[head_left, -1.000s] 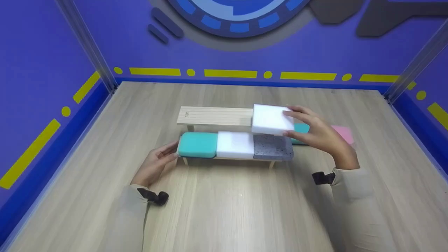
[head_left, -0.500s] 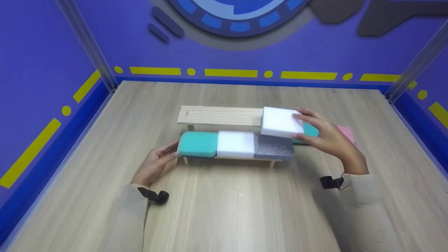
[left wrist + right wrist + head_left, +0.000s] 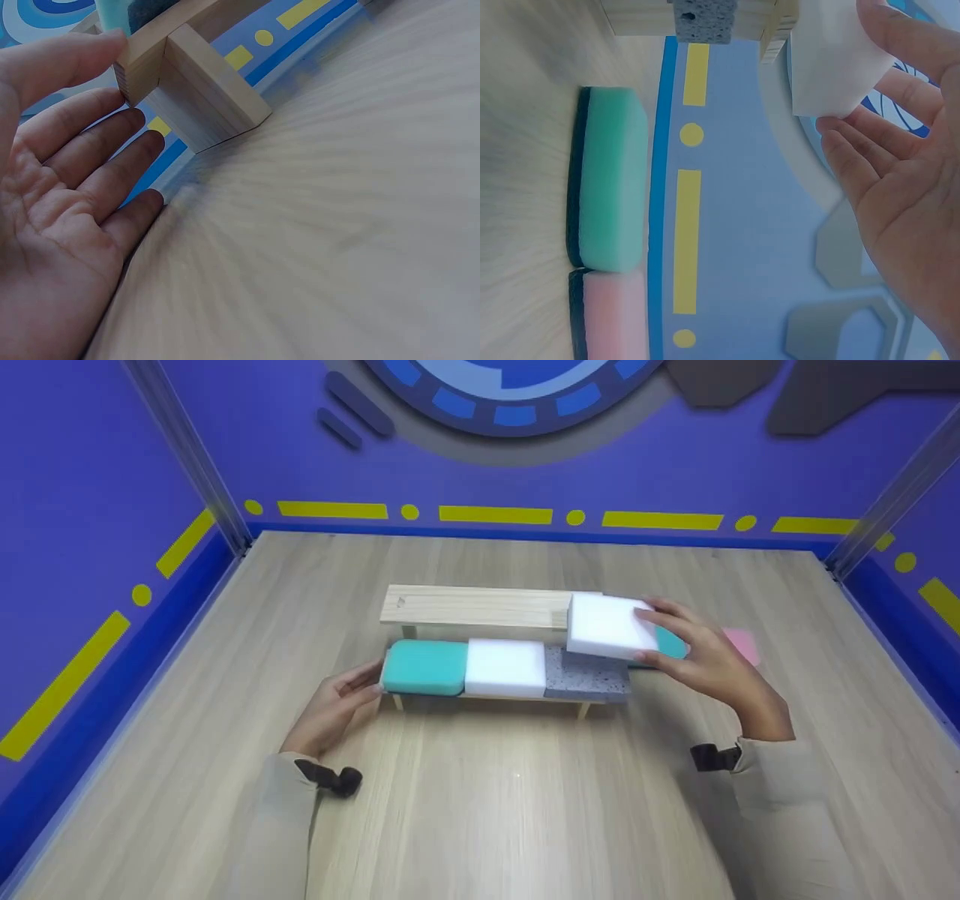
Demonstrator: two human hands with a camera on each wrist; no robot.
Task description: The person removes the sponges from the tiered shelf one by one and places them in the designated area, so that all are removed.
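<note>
My right hand point(image 3: 697, 652) pinches a white sponge block point(image 3: 609, 624) by its right side, thumb in front and fingers behind. The block hangs over a grey speckled porous block point(image 3: 589, 673), overlapping the right end of the rear plank. On the front tier of a two-level wooden rack point(image 3: 472, 606), a teal sponge point(image 3: 426, 666), a second white block point(image 3: 505, 666) and the grey one sit in a row. My left hand point(image 3: 330, 709) touches the rack's left end with thumb and index fingertips, the other fingers extended loosely point(image 3: 67, 172) in the left wrist view.
Right of the rack, a teal sponge point(image 3: 615, 180) and a pink sponge point(image 3: 615, 315), both with dark backing, lie end to end on the wooden table point(image 3: 465, 810). Blue panels point(image 3: 510, 487) with yellow markings enclose the table at back and sides.
My right hand has carried the white block to the right and slightly toward me, exposing more of the rear plank. My left hand stays at the rack's left end.
</note>
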